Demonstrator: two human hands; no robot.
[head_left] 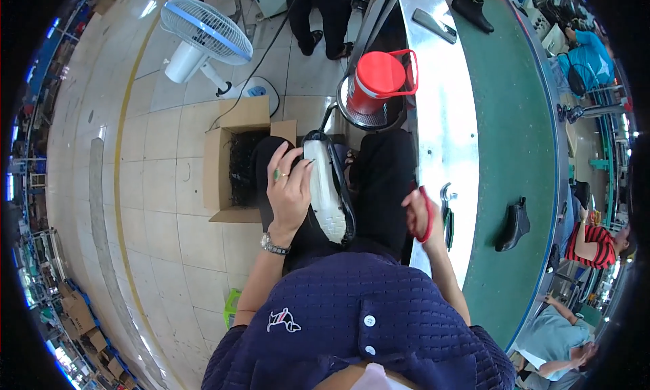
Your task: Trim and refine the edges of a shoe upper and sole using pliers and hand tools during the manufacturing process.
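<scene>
My left hand (290,190) grips a black shoe (330,187) turned sole up on my lap, its white sole facing the camera. A ring and a wristwatch are on that hand and wrist. My right hand (418,214) is closed on a red-handled tool (428,215), held just right of the shoe by the edge of the metal bench (440,119). Another pair of pliers (447,217) lies on the bench beside that hand.
An open cardboard box (233,160) of dark pieces stands on the floor at my left. A red bucket (376,78) sits ahead. Black boots (514,224) ride the green conveyor belt (514,133). A white fan (203,34) and other people's legs are beyond.
</scene>
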